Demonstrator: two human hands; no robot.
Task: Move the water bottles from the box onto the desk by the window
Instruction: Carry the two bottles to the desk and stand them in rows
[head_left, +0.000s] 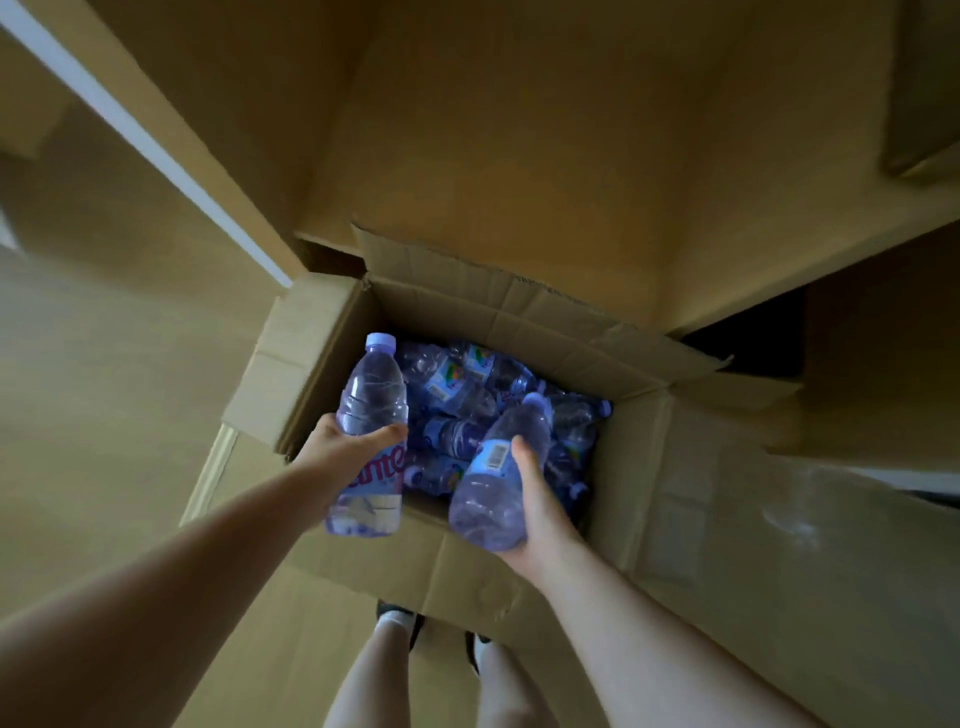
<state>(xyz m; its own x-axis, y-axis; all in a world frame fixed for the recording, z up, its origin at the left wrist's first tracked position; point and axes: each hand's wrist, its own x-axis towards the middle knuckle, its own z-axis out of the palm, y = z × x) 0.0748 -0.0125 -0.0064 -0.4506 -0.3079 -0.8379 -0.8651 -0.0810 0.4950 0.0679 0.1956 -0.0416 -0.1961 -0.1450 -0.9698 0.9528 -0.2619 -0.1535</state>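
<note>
1. While the view looks steeply down, an open cardboard box (519, 332) sits at the centre of the frame with its flaps folded outward on all sides.
2. Inside it lies a loose heap of clear water bottles (467, 395) with pale purple caps and coloured labels, tumbled at mixed angles; how many there are cannot be told.
3. At lower left of centre, the left hand (343, 452) has its grip curled round the middle of one bottle (371, 395), thumb across the label; the bottle stands roughly upright in the picture, cap toward the top, over the box's left edge.
4. At lower right of centre, the right hand (540, 509) cups a second bottle (498, 483) from beneath and from the right, thumb pressed beside the barcode on its label; this bottle leans with its cap toward the upper right, above the heap and the near flap.
5. Both bare forearms reach in from the bottom corners of the frame.
6. Below the box, at bottom centre, bare legs and dark shoes (400, 618) with white socks stand on a tan floor (104, 389).
7. Tan walls rise across the upper half; a pale strip (130, 130) runs diagonally from the upper left corner down toward the box.
8. At right, a dark gap (748, 338) opens beneath a tan ledge.
9. The room is dim and warm-toned, and the edges are blurred.
</note>
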